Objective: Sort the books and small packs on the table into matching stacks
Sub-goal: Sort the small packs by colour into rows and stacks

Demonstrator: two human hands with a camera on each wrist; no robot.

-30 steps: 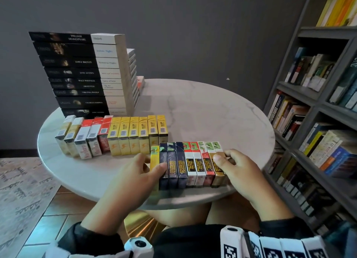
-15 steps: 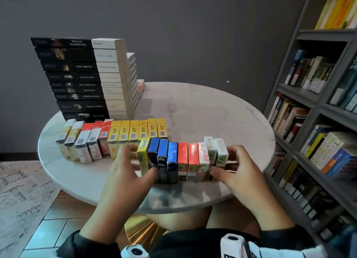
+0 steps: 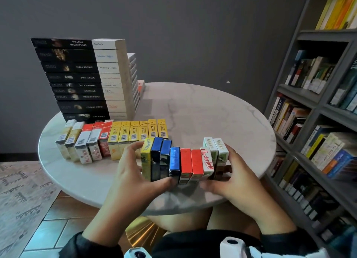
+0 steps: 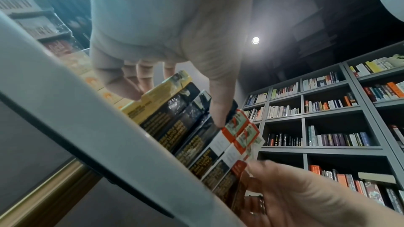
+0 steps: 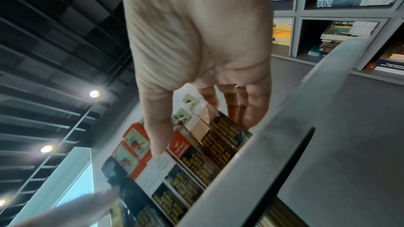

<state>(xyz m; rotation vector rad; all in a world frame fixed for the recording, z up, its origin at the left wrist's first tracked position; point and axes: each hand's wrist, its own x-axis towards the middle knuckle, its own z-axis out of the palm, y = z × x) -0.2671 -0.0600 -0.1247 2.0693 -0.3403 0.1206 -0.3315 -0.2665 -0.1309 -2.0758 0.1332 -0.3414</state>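
Near the table's front edge a row of small packs (image 3: 185,161) stands on end: one yellow, three blue, two red, one white and red, two white and green. My left hand (image 3: 135,167) grips the yellow end, its thumb against the front of a blue pack. My right hand (image 3: 233,172) grips the green end, fingers behind and thumb low in front. In the left wrist view the left thumb (image 4: 218,110) presses the packs (image 4: 181,123). The right wrist view has the right hand (image 5: 196,58) over the same packs (image 5: 186,161). A tall stack of books (image 3: 81,78) stands at the back left.
Behind the held row stands a second row of packs (image 3: 116,140): gold, red and white, then yellow. A lower book stack (image 3: 133,80) sits behind the tall one. The round marble table (image 3: 212,113) is bare on its right half. A full bookshelf (image 3: 318,122) lines the right side.
The front row of packs lay flat a second ago. Both hands have tipped it up onto its end and squeezed it together, a little farther from the table's edge.
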